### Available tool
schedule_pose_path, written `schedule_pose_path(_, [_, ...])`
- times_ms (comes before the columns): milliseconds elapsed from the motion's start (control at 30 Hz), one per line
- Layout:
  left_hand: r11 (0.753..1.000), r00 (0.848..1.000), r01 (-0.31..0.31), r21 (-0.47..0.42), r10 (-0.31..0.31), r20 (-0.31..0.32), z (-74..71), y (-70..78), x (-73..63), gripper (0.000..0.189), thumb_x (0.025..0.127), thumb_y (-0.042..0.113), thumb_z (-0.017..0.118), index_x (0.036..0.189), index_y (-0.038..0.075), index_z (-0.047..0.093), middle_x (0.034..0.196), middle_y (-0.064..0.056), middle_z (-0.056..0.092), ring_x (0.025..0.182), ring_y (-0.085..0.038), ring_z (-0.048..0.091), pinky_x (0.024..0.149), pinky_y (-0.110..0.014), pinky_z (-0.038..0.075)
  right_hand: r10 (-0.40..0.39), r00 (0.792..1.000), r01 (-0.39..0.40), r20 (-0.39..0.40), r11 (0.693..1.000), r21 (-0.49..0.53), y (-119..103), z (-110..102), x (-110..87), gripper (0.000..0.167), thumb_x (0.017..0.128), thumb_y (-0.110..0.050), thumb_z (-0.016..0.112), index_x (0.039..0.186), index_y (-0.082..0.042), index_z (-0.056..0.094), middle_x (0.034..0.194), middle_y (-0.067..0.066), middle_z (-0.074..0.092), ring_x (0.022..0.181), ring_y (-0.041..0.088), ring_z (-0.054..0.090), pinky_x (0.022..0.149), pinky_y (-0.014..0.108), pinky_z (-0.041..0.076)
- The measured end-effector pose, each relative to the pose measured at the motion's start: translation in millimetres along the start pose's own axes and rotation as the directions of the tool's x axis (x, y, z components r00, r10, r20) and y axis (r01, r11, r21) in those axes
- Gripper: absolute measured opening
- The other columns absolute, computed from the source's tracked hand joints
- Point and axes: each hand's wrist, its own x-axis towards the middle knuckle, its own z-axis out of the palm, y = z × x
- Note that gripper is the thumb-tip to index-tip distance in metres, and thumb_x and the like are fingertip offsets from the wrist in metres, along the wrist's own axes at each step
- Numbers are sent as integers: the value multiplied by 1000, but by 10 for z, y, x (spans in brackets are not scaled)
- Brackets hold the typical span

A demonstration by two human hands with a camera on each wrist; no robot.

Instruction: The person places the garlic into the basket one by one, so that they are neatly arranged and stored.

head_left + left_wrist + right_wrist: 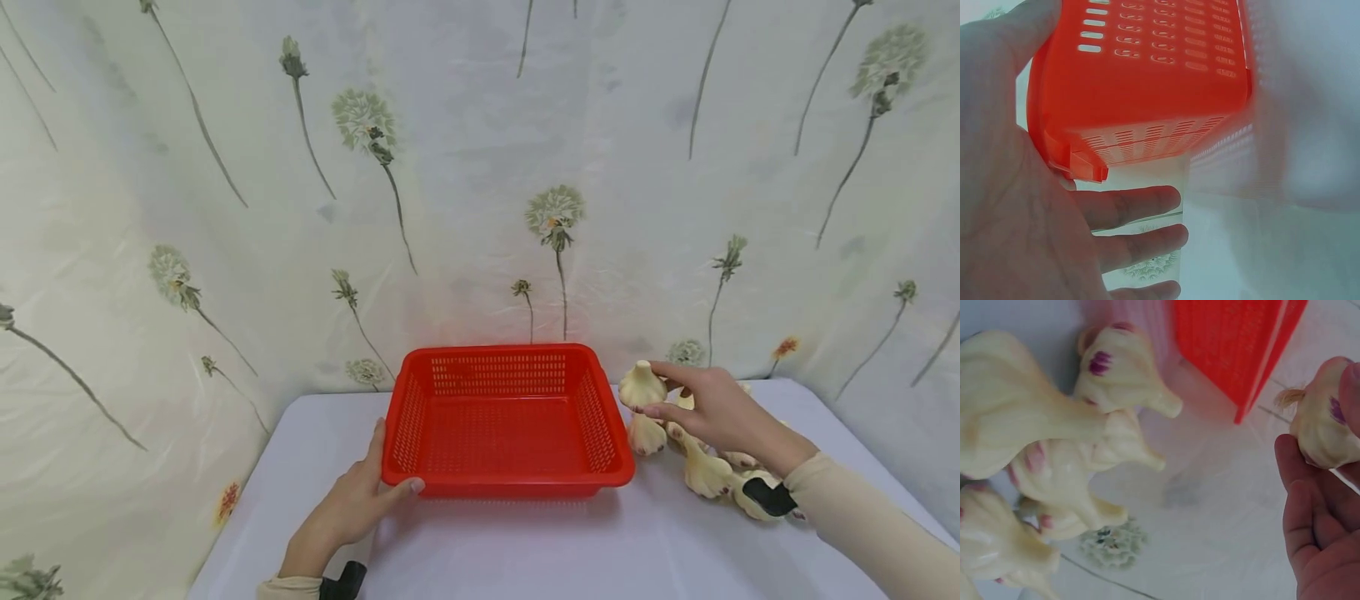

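A red plastic basket with slotted walls stands on the white table, with nothing inside. At its front left corner rests my left hand, thumb on the front rim and fingers along the left side. The left wrist view shows several of these fingers stretched out straight beside the basket wall. My right hand pinches a garlic bulb just beyond the basket's right rim. In the right wrist view that bulb sits between thumb and fingers, root tuft showing.
A heap of several garlic bulbs lies right of the basket, partly hidden under my right forearm. One bulb is close to the basket's right wall. A flower-printed sheet hangs behind the table.
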Motion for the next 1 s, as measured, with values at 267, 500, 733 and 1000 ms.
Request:
schedule_pose_path(267, [1000,1000,11,-12,-11,2,-6,-12,13,117,92,65,72,172,13,5,143,-17,64,120,-29,65,96,-58,56,-4,998,2,56,1000,31,-91,62,287,61,90,-28,86,140,1,65,120,14,78,98,24,76,79,40,60])
schedule_pose_path(500, [1000,1000,10,-25,-10,-1,-15,-12,4,117,91,64,73,172,13,5,144,-14,64,124,-29,64,100,-60,54,0,997,-7,80,995,98,-189,126,512,59,89,-21,88,140,0,65,120,12,78,99,22,75,82,44,61])
schedule_pose_path(733, [997,997,-67,-21,67,-33,33,-129,26,115,92,70,67,172,20,2,138,-19,66,118,-33,66,92,-63,55,-38,992,18,119,987,161,-283,243,740,58,92,-23,85,140,1,64,122,14,76,103,27,74,85,48,61])
schedule_pose_path(1000, [999,1000,-5,-36,5,-5,-19,-3,6,117,90,70,70,172,18,6,140,-16,66,119,-30,66,96,-60,55,-87,987,59,133,977,206,-375,449,1056,60,89,-17,87,141,0,63,116,10,78,102,25,76,89,50,60])
